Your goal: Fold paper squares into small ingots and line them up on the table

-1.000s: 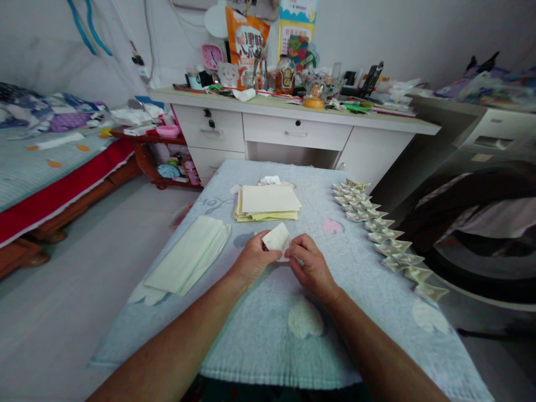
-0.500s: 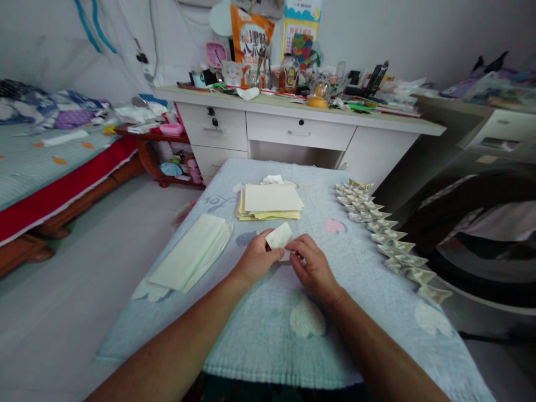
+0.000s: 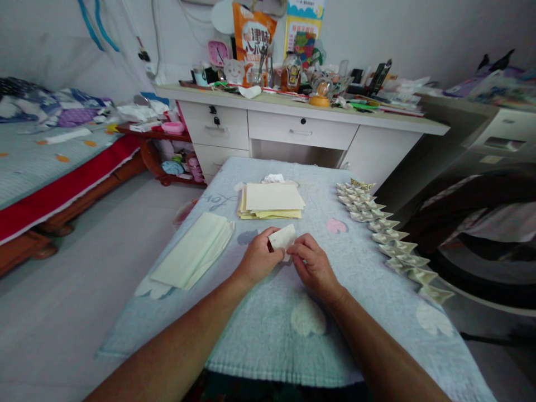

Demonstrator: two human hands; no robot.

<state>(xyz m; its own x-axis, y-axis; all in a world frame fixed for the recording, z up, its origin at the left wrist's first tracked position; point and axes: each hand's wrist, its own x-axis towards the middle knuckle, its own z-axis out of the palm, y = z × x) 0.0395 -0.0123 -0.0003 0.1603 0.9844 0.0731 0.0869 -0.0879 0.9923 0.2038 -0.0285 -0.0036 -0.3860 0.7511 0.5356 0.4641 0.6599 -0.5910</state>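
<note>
A small folded piece of pale paper (image 3: 282, 237) is held just above the cloth, between both my hands. My left hand (image 3: 260, 255) grips its left side, thumb in front and fingers behind. On its lower right edge my right hand (image 3: 312, 261) pinches with thumb and fingertips. Beyond the hands lies a stack of cream and yellow paper sheets (image 3: 274, 197). To the left rests a pile of long, pale green folded sheets (image 3: 190, 251). Several folded paper boats (image 3: 391, 245) stand in a slanting row along the right side.
A light blue patterned cloth (image 3: 335, 357) covers the table. Behind it stands a white desk (image 3: 301, 131) crowded with a jar (image 3: 291, 72), an orange bag (image 3: 253, 42) and a pink clock (image 3: 218, 53). A bed (image 3: 62, 162) is at left, a washing machine (image 3: 498, 134) at right.
The fingers of my right hand have drawn closer together at the paper's lower edge. The paper has tilted slightly and shifted a little to the right in view.
</note>
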